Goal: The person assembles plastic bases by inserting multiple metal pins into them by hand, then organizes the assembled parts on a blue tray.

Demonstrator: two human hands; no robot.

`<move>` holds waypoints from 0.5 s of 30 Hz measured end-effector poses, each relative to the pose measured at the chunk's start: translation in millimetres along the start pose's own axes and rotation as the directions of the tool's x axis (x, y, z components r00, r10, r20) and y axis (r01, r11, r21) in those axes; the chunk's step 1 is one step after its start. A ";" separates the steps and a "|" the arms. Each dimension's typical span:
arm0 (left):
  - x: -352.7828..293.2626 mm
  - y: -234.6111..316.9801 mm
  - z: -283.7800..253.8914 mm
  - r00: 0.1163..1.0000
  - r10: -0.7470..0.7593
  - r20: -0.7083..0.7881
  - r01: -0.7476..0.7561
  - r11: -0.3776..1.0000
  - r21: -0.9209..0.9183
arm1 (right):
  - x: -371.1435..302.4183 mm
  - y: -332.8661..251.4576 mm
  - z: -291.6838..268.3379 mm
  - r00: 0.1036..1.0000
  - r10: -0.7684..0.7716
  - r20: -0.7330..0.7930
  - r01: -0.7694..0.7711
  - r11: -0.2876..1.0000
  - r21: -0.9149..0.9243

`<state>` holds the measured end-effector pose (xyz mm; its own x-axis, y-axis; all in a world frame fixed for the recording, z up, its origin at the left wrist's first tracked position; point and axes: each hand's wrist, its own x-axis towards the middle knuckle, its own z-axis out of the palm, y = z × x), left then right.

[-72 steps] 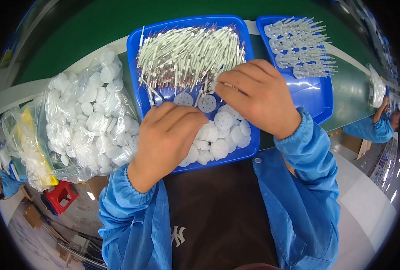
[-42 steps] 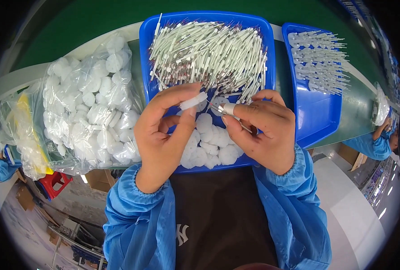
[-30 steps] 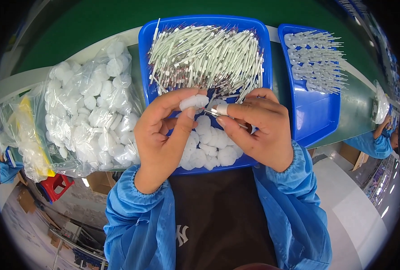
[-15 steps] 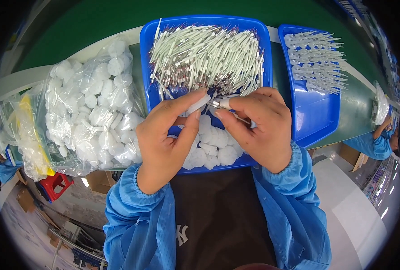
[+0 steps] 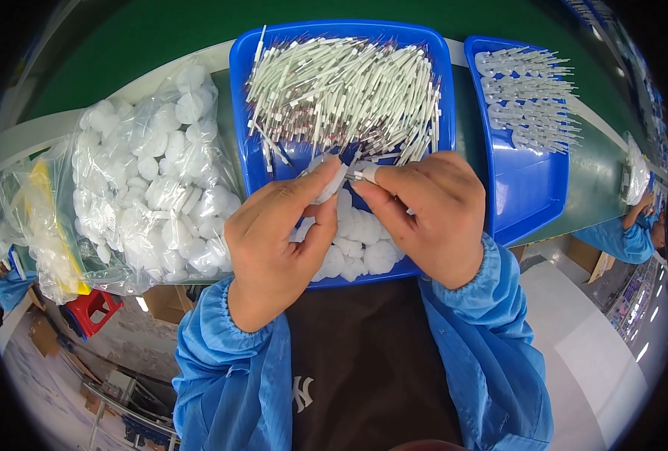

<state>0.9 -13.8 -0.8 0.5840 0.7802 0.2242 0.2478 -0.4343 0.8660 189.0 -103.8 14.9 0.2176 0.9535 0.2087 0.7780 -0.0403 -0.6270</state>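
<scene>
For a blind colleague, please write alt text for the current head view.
A left hand pinches a white disc-shaped piece while the right hand holds thin parts beside it, over a blue tray of pale sticks and loose discs. A clear bag of discs lies left, a second blue tray with rows of parts right.

Toward the lower left I see a red stool, with a brown box to its right and a carton to its lower left. A yellow strip lies among crumpled plastic. At far right I make out a white bag and a co-worker's blue sleeve.
</scene>
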 end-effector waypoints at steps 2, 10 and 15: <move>-1.5 2.6 -0.2 0.999 -0.033 0.025 0.032 0.999 0.030 | 3.4 -0.7 1.3 0.979 -0.170 -0.111 0.158 0.981 -0.113; 0.3 -0.9 -0.6 0.995 -0.062 0.072 0.068 0.994 -0.086 | -2.9 2.7 5.9 0.981 -0.160 -0.111 0.150 0.984 -0.098; -2.6 -4.7 1.3 0.963 -0.207 0.174 0.258 0.898 -0.355 | -12.0 13.0 2.5 0.998 0.022 -0.065 -0.012 0.989 0.148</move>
<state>-0.8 -14.3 -6.1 0.6457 0.7625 -0.0415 0.0984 -0.0292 0.9947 195.0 -115.1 2.4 0.2725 0.9310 0.2430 0.6793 -0.0072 -0.7339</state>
